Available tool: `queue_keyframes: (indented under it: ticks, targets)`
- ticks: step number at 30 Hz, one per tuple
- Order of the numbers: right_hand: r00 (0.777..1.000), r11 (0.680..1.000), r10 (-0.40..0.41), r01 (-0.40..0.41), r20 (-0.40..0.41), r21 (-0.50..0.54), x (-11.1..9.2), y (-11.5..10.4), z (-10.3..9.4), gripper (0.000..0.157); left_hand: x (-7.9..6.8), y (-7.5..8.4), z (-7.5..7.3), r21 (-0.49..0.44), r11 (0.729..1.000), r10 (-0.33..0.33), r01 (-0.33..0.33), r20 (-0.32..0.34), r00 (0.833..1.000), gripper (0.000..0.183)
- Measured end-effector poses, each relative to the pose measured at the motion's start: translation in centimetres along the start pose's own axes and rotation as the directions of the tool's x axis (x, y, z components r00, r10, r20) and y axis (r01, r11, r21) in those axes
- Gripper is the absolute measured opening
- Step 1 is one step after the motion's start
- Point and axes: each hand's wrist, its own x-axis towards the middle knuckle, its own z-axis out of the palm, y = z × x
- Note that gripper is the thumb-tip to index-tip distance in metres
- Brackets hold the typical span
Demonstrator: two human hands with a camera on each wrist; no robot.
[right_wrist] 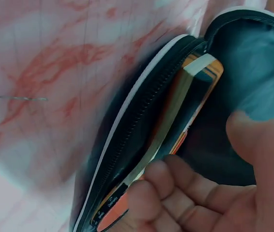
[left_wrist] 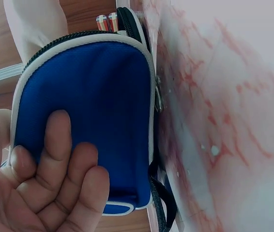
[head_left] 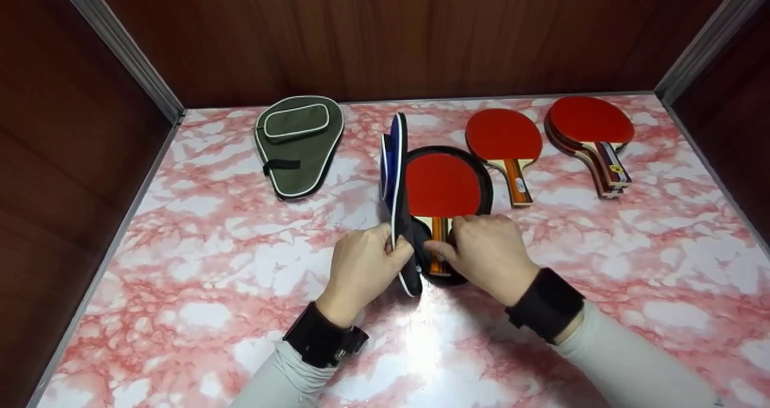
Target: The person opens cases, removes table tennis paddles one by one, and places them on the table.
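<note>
A blue table tennis paddle case (head_left: 394, 167) with white piping stands unzipped, its cover upright and its black lower half on the table. My left hand (head_left: 367, 263) grips the cover's edge, the fingers on the blue outside (left_wrist: 88, 92) and the thumb inside. Red paddles (head_left: 443, 185) lie in the lower half; two handle ends (left_wrist: 107, 22) show in the left wrist view. My right hand (head_left: 490, 251) is over the handle (head_left: 440, 245). In the right wrist view its loosely bent fingers (right_wrist: 159, 186) are at the paddles' side, with the thumb (right_wrist: 248, 135) apart from them.
A closed green paddle case (head_left: 301, 146) lies at the back left. Right of the blue case lies a single red paddle (head_left: 504, 134), and farther right a stack of red paddles (head_left: 589, 119). Wooden walls (head_left: 409, 35) enclose the marbled table (head_left: 240, 312) at the back and sides.
</note>
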Motion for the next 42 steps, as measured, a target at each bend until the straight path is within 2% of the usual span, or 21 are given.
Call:
queue_keyframes:
  ticks: [3,8,15,18,27,32,42]
  targets:
    - [0.999,0.999,0.032,-0.031,0.024,-0.009,0.2,-0.3,0.6,0.069,0.0,0.0,0.1,0.003,1.000,0.001,-0.001,0.002,1.000,0.031]
    - [0.987,0.995,0.092,-0.097,0.134,0.028,0.5,-0.4,1.3,0.068,0.2,0.1,0.2,0.007,1.000,0.015,-0.015,-0.002,1.000,0.032]
    - [0.942,0.982,0.166,-0.183,0.292,0.033,1.2,-0.2,1.7,0.058,0.1,0.2,0.2,0.008,0.999,0.033,-0.033,-0.022,0.999,0.030]
    - [0.928,0.981,0.178,-0.195,0.328,0.018,1.4,-0.3,1.8,0.057,0.0,0.2,0.3,0.010,0.999,0.038,-0.038,-0.033,0.999,0.031]
    - [0.953,0.988,0.153,-0.145,0.262,-0.048,1.4,-0.5,2.4,0.057,-0.1,0.2,0.3,0.016,0.999,0.046,-0.045,-0.049,0.998,0.033]
    - [0.963,0.989,0.149,-0.147,0.226,-0.028,1.3,-0.2,2.6,0.055,-0.1,0.2,0.3,0.023,0.999,0.047,-0.046,-0.037,0.998,0.034]
    - [0.990,0.994,0.109,-0.109,0.085,0.000,0.9,0.0,2.9,0.052,-0.3,0.2,0.4,0.022,0.998,0.062,-0.061,-0.047,0.997,0.033]
